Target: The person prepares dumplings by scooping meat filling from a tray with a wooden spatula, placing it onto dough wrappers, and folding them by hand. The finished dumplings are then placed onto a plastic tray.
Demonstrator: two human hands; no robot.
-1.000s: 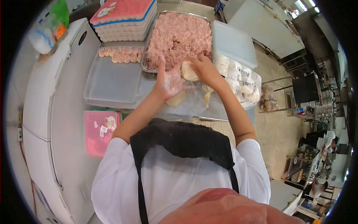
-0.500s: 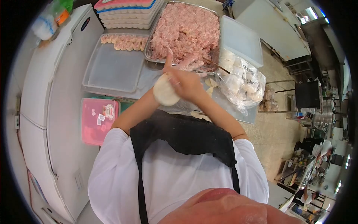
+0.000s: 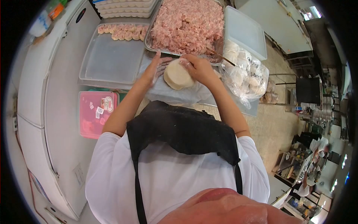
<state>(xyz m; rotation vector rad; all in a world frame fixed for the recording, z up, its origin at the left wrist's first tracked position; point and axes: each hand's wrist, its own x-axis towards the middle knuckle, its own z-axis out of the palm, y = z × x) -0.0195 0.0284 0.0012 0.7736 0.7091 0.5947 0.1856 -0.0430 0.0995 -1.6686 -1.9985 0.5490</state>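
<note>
A stack of round, pale dough wrappers [image 3: 178, 75] is in front of me, at the near side of the meat tray. My right hand [image 3: 194, 67] grips its upper right edge, thumb on top. Left of the stack, my left hand [image 3: 156, 69] is held with its fingers spread, holding nothing. Ground pink meat [image 3: 186, 26] fills the metal tray [image 3: 148, 45], and a thin stick [image 3: 223, 58] leans out of its right corner. Filled dumplings [image 3: 128, 34] lie in rows at the top of a flat translucent tray [image 3: 108, 59] on the left.
Stacked trays [image 3: 126, 9] stand at the back left. Bagged wrappers [image 3: 244, 74] and a translucent lid [image 3: 244, 33] are on the right. A pink box [image 3: 93, 117] sits at lower left, beside a white freezer [image 3: 67, 112]. Co-workers are far right.
The wrappers have moved right and up, out from over my left forearm. My left hand has drawn back from the meat tray to their left side. The view has shifted slightly.
</note>
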